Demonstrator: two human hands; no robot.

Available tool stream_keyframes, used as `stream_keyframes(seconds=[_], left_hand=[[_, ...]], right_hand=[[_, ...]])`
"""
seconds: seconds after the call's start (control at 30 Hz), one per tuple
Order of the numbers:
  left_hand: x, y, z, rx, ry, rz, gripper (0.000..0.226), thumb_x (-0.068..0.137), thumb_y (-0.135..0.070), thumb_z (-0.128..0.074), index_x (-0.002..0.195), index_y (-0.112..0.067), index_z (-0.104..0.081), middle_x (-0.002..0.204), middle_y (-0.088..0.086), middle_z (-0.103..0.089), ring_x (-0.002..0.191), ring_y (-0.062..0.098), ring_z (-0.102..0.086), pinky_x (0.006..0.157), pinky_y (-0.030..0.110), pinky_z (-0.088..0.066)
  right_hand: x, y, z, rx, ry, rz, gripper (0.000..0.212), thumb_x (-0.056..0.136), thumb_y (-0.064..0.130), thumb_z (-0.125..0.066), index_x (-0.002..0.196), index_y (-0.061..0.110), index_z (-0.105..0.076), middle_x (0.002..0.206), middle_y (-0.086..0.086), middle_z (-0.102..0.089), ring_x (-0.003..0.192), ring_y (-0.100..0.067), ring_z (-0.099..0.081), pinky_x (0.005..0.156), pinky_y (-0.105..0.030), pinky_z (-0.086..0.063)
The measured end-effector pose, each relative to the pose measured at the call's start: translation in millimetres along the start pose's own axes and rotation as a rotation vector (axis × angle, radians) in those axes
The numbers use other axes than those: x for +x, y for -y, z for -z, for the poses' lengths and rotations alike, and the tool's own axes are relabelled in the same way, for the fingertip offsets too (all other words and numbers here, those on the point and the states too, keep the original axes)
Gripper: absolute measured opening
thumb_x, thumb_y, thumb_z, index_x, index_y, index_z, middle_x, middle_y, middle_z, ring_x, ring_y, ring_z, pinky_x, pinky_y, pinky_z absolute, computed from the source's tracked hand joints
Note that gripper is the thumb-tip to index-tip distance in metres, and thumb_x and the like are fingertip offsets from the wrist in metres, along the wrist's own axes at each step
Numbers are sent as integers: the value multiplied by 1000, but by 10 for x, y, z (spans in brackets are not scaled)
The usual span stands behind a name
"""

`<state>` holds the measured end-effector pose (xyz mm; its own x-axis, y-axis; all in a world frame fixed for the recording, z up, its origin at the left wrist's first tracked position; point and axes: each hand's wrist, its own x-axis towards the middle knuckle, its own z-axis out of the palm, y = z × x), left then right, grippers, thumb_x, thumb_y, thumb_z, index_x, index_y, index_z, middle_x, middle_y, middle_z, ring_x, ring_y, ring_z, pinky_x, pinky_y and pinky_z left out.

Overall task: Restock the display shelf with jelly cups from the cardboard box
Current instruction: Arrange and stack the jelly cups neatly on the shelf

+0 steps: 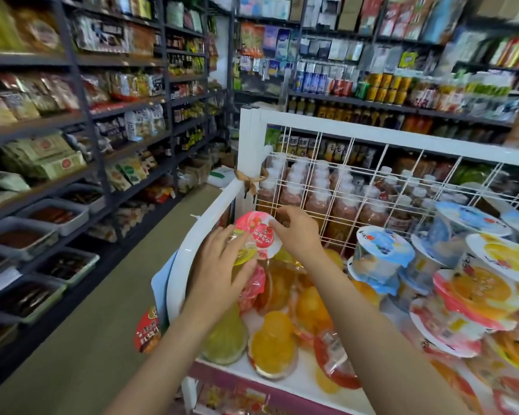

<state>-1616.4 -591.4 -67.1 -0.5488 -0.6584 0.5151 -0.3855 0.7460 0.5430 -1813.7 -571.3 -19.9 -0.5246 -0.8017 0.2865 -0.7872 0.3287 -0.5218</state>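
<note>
At the centre of the frame our left hand [222, 262] cups a pink-lidded jelly cup [256, 236] while our right hand [297, 232] pinches its lid rim. We should seat it upright in the shelf's [204, 211] left corner, on the orange and yellow cups [271, 342] heaped there. No cardboard box is in view.

A small grocery shop — dark metal shelving [81, 85] runs along the aisle, packed with bagged snacks [42, 157] and sauce bottles [189, 136]. Rows of canned and bottled drinks [384, 88] fill the back wall. In front stands a white wire display rack [252, 121] heaped with sealed jelly cups [378, 250] — goods laid out for sale.
</note>
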Motion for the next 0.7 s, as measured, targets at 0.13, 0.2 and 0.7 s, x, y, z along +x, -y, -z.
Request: stream_keyframes(seconds=[0.13,0.2,0.7], left_hand=[[8,-17,13,0,-3,9,64,93,-59,-31,147,-27,-45,158,0,-30,148,15,-15,116,20,-2],[12,-22,15,-4,4,13,64,93,-59,-30,147,-27,-44,159,-1,-29,149,13,-13,114,13,3],[-9,-79,-1,33,-36,15,50,99,-36,-56,147,-22,-46,158,3,-32,149,18,-16,118,31,-11]], right_hand=[[99,-100,-74,-28,157,-115,35,92,51,-61,95,16,-61,91,-2,-64,90,-24,-59,82,-41,-45],[83,-133,-89,68,133,-90,36,91,47,-65,89,12,-54,82,-2,-59,76,-21,-54,70,-39,-42],[-31,118,210,407,-116,45,27,99,15,-56,76,8,-43,70,-2,-41,63,-13,-35,59,-28,-30]])
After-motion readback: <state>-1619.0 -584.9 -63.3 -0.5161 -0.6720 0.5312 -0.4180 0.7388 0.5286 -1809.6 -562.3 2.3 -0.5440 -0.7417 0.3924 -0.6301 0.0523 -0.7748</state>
